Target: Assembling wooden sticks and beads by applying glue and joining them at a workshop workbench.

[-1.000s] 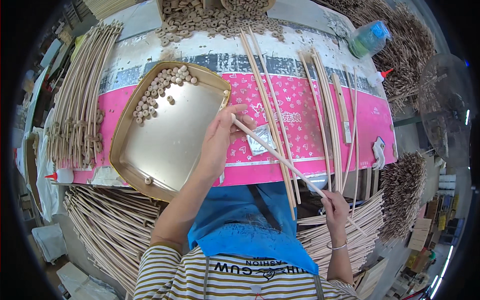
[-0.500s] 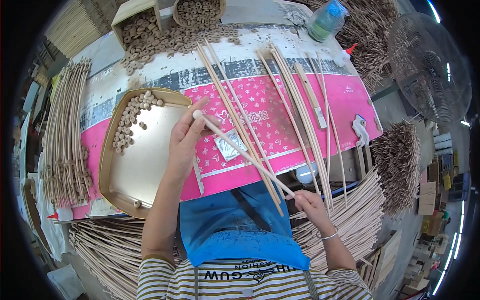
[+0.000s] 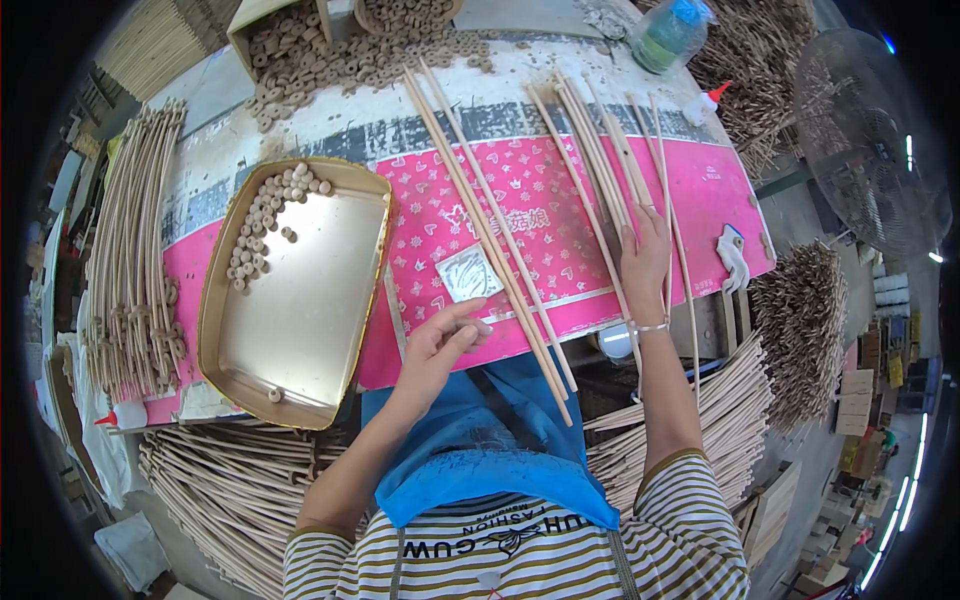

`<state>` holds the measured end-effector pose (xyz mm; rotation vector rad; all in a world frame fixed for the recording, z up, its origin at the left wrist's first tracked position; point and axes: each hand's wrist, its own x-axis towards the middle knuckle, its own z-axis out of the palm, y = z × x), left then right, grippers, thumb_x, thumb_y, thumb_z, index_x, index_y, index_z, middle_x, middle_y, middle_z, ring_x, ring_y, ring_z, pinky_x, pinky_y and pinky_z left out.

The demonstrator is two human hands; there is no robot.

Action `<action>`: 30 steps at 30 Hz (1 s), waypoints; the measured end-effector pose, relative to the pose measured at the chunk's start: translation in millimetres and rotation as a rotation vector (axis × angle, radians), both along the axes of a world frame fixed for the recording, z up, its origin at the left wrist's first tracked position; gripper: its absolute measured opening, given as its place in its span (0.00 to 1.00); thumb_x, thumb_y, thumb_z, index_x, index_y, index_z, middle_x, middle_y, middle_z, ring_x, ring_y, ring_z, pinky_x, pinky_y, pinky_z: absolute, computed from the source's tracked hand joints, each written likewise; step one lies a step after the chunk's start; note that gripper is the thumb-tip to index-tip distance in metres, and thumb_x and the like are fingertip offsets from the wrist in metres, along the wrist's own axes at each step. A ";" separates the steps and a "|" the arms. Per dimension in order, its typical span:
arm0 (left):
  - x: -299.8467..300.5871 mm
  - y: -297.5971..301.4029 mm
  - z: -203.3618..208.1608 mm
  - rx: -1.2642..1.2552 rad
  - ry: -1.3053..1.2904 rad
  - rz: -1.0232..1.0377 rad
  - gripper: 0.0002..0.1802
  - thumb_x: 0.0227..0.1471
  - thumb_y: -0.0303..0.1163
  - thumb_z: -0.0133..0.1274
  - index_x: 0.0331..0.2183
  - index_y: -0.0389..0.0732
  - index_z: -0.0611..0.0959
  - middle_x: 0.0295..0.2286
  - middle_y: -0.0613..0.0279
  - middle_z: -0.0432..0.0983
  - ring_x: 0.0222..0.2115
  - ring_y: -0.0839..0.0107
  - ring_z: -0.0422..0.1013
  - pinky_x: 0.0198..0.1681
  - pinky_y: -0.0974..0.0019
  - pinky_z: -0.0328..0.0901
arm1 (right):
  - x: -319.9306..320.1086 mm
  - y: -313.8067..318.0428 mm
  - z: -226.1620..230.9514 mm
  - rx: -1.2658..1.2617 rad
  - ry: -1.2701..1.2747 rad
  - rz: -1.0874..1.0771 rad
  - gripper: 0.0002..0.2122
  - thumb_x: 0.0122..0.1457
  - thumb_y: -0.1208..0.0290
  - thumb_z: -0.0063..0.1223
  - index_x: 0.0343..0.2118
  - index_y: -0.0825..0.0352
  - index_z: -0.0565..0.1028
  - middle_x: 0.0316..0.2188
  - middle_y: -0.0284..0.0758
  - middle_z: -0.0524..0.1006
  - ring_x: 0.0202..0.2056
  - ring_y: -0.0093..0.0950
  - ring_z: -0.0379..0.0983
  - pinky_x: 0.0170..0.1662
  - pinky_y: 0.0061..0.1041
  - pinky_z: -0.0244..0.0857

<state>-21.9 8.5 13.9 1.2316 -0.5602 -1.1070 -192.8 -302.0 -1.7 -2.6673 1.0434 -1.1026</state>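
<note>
My left hand (image 3: 440,345) hovers over the near edge of the pink mat, its fingers loosely bent and apart, nothing in them. To its right lie long thin wooden sticks (image 3: 490,235), slanting over the table edge. My right hand (image 3: 648,250) is among a second group of sticks (image 3: 600,180), its fingers and thumb closed around the lower part of a flat wooden strip (image 3: 624,160). That end of the strip is covered by the hand. A gold-rimmed tray (image 3: 290,340) left of my left hand holds small round wooden beads (image 3: 262,222).
Wooden rings (image 3: 350,60) are heaped at the far side. Bundled sticks (image 3: 135,240) lie at the left; more sticks (image 3: 700,420) are below the table edge. At the right are a glue bottle (image 3: 706,104), a green-filled jar (image 3: 668,38), a white tool (image 3: 731,258) and a fan (image 3: 870,140).
The ball-ended stick held between both hands has left them. My left hand has come down and right, empty; my right hand has moved up and away onto the flat strip.
</note>
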 end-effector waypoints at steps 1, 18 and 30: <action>4.6 5.8 -0.8 0.011 0.005 0.013 0.21 0.65 0.31 0.49 0.58 0.37 0.74 0.40 0.58 0.80 0.42 0.72 0.75 0.50 0.66 0.68 | 12.0 18.3 11.9 -0.047 -0.032 0.081 0.13 0.57 0.79 0.56 0.46 0.69 0.77 0.40 0.46 0.77 0.43 0.42 0.75 0.46 0.36 0.68; 228.8 33.3 -11.9 0.343 -1.032 0.522 0.13 0.55 0.26 0.58 0.44 0.42 0.83 0.32 0.63 0.79 0.29 0.71 0.75 0.33 0.66 0.69 | 52.4 102.8 60.1 0.953 -0.337 0.307 0.09 0.70 0.72 0.45 0.47 0.70 0.72 0.24 0.23 0.69 0.23 0.10 0.61 0.24 0.13 0.55; 253.1 -27.2 -33.0 0.435 -1.538 0.529 0.07 0.51 0.30 0.60 0.33 0.41 0.78 0.33 0.60 0.78 0.35 0.60 0.76 0.38 0.57 0.70 | 76.0 77.2 54.6 0.536 0.033 0.248 0.06 0.66 0.74 0.54 0.38 0.73 0.77 0.31 0.35 0.77 0.30 0.23 0.76 0.31 0.23 0.70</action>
